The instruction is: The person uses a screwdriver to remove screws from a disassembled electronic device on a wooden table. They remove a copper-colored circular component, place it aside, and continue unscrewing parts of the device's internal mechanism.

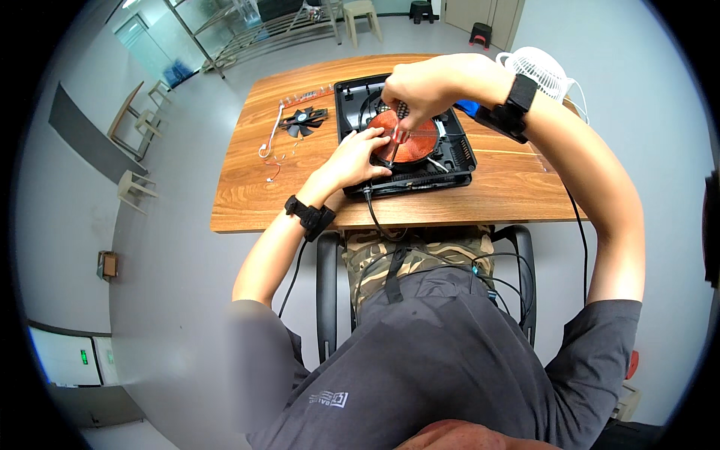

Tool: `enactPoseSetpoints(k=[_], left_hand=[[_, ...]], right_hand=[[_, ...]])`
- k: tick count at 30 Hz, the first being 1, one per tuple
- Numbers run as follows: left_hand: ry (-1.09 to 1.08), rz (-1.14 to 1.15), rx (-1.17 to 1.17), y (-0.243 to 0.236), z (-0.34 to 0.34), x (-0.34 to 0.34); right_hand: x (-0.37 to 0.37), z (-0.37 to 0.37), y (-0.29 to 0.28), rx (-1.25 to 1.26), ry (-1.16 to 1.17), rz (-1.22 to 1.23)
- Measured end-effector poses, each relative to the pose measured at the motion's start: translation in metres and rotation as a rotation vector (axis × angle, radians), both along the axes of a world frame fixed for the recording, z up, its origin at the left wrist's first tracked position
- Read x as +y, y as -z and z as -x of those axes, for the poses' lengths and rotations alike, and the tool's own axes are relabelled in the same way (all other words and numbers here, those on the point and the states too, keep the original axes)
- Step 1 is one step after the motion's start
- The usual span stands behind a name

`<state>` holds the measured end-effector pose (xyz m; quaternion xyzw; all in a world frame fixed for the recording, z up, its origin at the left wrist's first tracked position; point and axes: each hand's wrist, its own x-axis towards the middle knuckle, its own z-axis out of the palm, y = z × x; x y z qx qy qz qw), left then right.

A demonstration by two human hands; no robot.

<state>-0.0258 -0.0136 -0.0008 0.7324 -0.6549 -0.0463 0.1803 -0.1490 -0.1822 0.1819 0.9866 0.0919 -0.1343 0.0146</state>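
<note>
Loose black fan [303,120] plus white wires [271,142] already out, lying on wooden surface [247,202] left of unit. Left hand [358,156] flat, fingers spread on copper coil [409,139], bracing, gripping nothing. Coil sits in opened black cooker base [450,161], so cover off, coil not yet removed. Right hand [420,86] directly above coil, closed around screwdriver [395,139], tip probably at coil centre, hard to tell. White desk fan [544,71] far right.
</note>
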Motion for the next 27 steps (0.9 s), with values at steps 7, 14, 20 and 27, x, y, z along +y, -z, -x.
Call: enactPoseSetpoints(k=[7, 14, 20, 27], left_hand=[[0.004, 0.04, 0.099, -0.011, 0.004, 0.003], [-0.008, 0.006, 0.082, -0.022, 0.007, 0.006], [0.003, 0.057, 0.088, -0.002, -0.005, 0.001], [0.053, 0.107, 0.165, -0.008, -0.002, 0.002]], right_hand=[[0.042, -0.009, -0.012, -0.013, 0.034, 0.087], [0.059, -0.008, -0.028, 0.071, 0.11, -0.005], [0.048, -0.024, -0.005, -0.04, 0.092, 0.144], [0.041, -0.01, -0.023, 0.138, 0.059, -0.012]])
